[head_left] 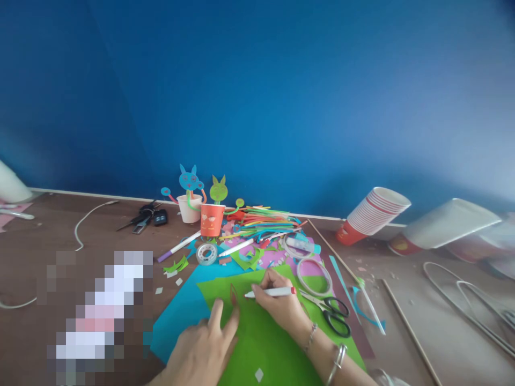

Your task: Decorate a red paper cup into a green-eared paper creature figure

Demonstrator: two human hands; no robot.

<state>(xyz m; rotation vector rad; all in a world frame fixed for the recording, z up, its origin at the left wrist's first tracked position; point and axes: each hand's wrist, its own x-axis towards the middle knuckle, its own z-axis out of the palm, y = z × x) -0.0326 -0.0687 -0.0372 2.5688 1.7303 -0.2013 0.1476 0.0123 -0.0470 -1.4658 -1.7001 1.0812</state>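
Observation:
My right hand [279, 302] is closed round a white marker [276, 292] with a red end, its tip pointing left just above or on the green paper [257, 338]. Spread on the same sheet, my left hand [205, 340] has its fingers apart and holds nothing. Between the hands a small reddish leaf-like outline [234, 295] shows on the paper. Black-handled scissors [330, 311] lie at the sheet's right side. Under the green sheet, blue paper [177, 316] sticks out to the left.
Behind stand a white cup [190, 209] and an orange cup [212, 221] with paper animal heads. Coloured strips [265, 225], a tape roll [206, 253] and keys [145, 216] lie about. Stacked cups [374, 214] lean at the right; a wooden stick [408, 329] lies nearer.

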